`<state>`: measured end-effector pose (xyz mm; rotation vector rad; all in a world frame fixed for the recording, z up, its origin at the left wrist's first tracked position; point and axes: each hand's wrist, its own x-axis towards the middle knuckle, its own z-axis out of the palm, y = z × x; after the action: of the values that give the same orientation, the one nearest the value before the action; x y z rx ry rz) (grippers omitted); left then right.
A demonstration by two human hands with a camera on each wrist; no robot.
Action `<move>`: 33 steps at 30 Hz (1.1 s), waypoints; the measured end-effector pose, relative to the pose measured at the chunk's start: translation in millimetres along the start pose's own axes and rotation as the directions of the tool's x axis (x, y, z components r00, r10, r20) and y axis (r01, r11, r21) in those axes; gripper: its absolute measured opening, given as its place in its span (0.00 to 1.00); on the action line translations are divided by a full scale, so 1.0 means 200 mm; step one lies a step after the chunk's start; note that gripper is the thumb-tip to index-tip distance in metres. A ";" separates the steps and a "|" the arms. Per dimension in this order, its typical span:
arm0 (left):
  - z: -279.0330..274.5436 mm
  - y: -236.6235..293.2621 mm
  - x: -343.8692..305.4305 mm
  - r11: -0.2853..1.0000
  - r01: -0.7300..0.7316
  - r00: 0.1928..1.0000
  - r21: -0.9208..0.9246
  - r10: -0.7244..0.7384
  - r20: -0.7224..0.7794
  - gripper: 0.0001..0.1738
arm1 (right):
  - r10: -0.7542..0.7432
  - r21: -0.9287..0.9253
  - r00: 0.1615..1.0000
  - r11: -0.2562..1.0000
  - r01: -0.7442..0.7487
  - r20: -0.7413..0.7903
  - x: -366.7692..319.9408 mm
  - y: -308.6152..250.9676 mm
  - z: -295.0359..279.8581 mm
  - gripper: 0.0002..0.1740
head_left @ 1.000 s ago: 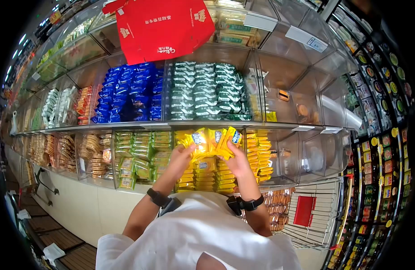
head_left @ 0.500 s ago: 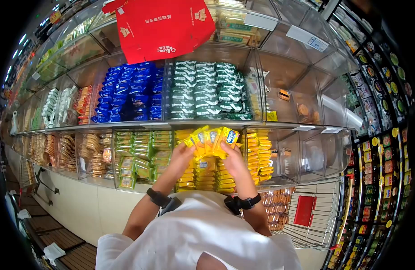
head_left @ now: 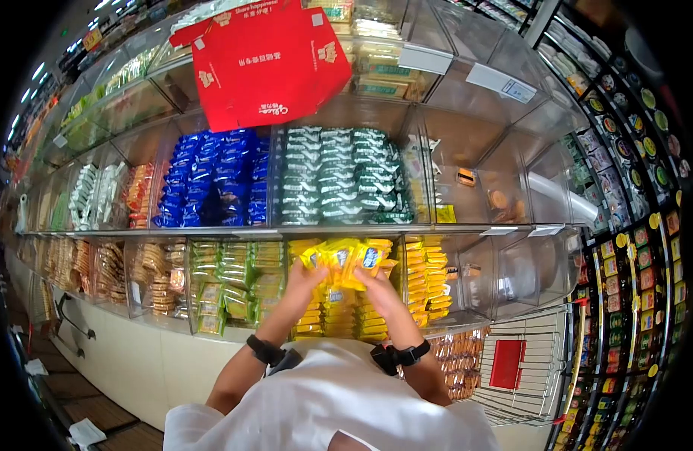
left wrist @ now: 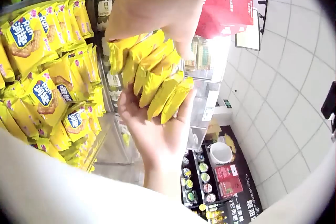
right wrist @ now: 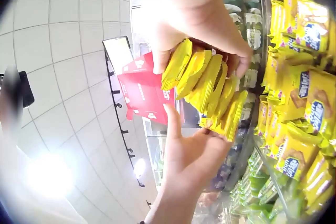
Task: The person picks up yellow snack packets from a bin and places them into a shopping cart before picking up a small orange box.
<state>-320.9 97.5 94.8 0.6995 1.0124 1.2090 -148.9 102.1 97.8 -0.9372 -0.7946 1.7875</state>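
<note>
A row of several yellow biscuit packets (head_left: 340, 259) is held on edge between my two hands, above the bin of matching packets. My left hand (head_left: 304, 284) grips the left end of the row; the right hand (head_left: 381, 289) grips the other end. In the left wrist view, the packets (left wrist: 152, 74) stand side by side with crimped ends showing, and the right hand (left wrist: 157, 134) curls about their lower end. Seen from the right wrist, the packets (right wrist: 205, 85) lean in a slanting row, with the left hand's thumb and fingers around them.
Yellow packets (head_left: 427, 278) fill bins below and beside the hands. Green packets (head_left: 237, 274) lie to the left. Blue packets (head_left: 211, 180) and dark green packets (head_left: 339, 180) stack behind, below a red cardboard sign (head_left: 271, 68). A wire shopping cart (head_left: 538, 361) stands at the right.
My hands have come closer together, and the fanned packets now sit in a tighter row. The head view has tilted, so the shelves appear lower.
</note>
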 end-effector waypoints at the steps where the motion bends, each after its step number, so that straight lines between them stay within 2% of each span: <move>1: 0.01 0.01 0.00 1.000 0.003 1.000 0.011 -0.003 -0.021 0.26 | -0.001 -0.024 1.000 1.000 0.002 0.020 0.00 0.02 0.00 0.21; 6: 0.01 0.01 -0.02 0.997 0.050 0.994 0.063 -0.043 -0.105 0.31 | 0.008 -0.254 0.991 0.967 0.027 0.135 0.05 0.08 0.05 0.27; 10: -0.07 -0.07 0.01 0.990 0.127 0.985 0.059 -0.119 -0.121 0.36 | 0.046 -0.270 0.999 0.962 -0.041 0.012 0.01 0.05 0.12 0.30; 12: -0.16 -0.19 0.07 0.987 0.160 0.978 -0.002 -0.159 -0.137 0.39 | 0.089 -0.308 0.990 0.950 -0.053 0.106 0.02 0.04 0.12 0.31; 14: -0.23 -0.29 0.12 0.987 0.158 0.983 -0.008 -0.158 -0.092 0.40 | 0.096 -0.382 0.982 0.924 -0.028 0.161 0.02 0.05 0.11 0.33; 16: -0.18 -0.24 0.10 0.987 0.154 0.986 -0.044 -0.157 -0.063 0.40 | 0.065 -0.484 0.982 0.874 0.031 0.179 0.05 0.12 0.08 0.34; 17: -0.15 -0.22 0.08 0.986 0.150 0.986 -0.075 -0.154 -0.056 0.40 | -0.003 -0.550 0.980 0.827 0.114 0.200 0.06 0.15 0.07 0.33; 20: -0.13 -0.19 0.08 0.989 0.115 0.992 -0.092 -0.119 -0.040 0.37 | -0.083 -0.745 0.975 0.633 0.210 0.204 0.05 0.13 0.10 0.39; 23: -0.17 -0.25 0.10 0.989 0.124 0.989 -0.076 -0.129 -0.066 0.36 | -0.186 -0.568 0.955 0.771 0.288 0.231 0.07 0.20 0.10 0.55; 26: -0.15 -0.22 0.08 0.975 0.148 0.987 -0.166 -0.155 -0.031 0.36 | -0.090 -0.554 0.954 0.796 0.241 0.285 0.06 0.19 0.12 0.57; 29: -0.10 -0.17 0.05 0.952 0.167 0.986 -0.258 -0.167 0.020 0.37 | -0.122 -0.617 0.955 0.740 0.270 0.271 0.04 0.18 0.15 0.57; 32: -0.12 -0.19 0.06 0.926 0.200 0.980 -0.319 -0.193 0.054 0.38 | -0.135 -0.578 0.955 0.770 0.269 0.266 0.03 0.19 0.17 0.58; 33: -0.13 -0.20 0.06 0.917 0.213 0.977 -0.338 -0.203 0.065 0.38 | -0.098 -0.584 0.953 0.770 0.256 0.288 0.02 0.18 0.17 0.58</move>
<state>-327.7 97.5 47.0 0.3237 0.8017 1.1460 -195.0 90.2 84.3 -1.0129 -1.6442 1.4994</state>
